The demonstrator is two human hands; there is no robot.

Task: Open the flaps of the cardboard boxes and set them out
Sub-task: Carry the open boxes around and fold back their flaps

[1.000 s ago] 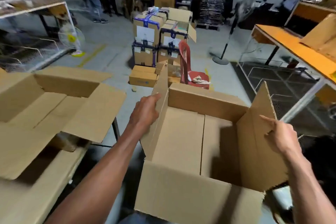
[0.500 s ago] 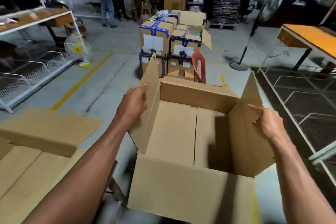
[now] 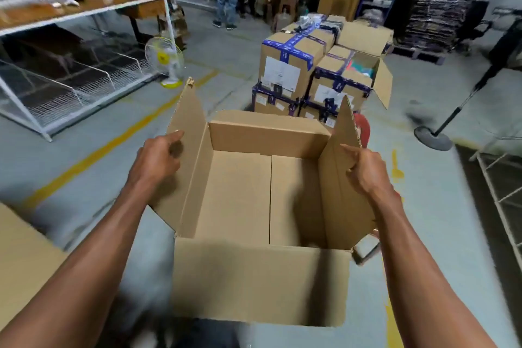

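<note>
**A:** From the head view, where does the work stand?

**B:** The open cardboard box is held up in front of the person, over the grey floor, empty, its bottom seam running down the middle. The left hand grips the left side flap, fingers curled round its outer edge with the forefinger along the cardboard. The right hand pinches the right side flap the same way. Both flaps stand nearly upright; the far flap and the near flap hang outward.

**A:** So the step is carrying it to be set down?

**B:** That is my reading. The flaps are open and what remains is placing it. Another cardboard box shows at the lower left edge, so a spot near it seems likely.

**A:** How to do it well?

**B:** Held by the flaps alone, the box can swing and the creases may tear, so I would keep both hands level and lower it flat, bottom first. Once it rests, fold the side flaps fully outward so they stay down.

**A:** Anything in the way?

**B:** The stack of taped cartons stands just beyond the box and a small fan well off to the left; I would stay clear of the stack
</note>
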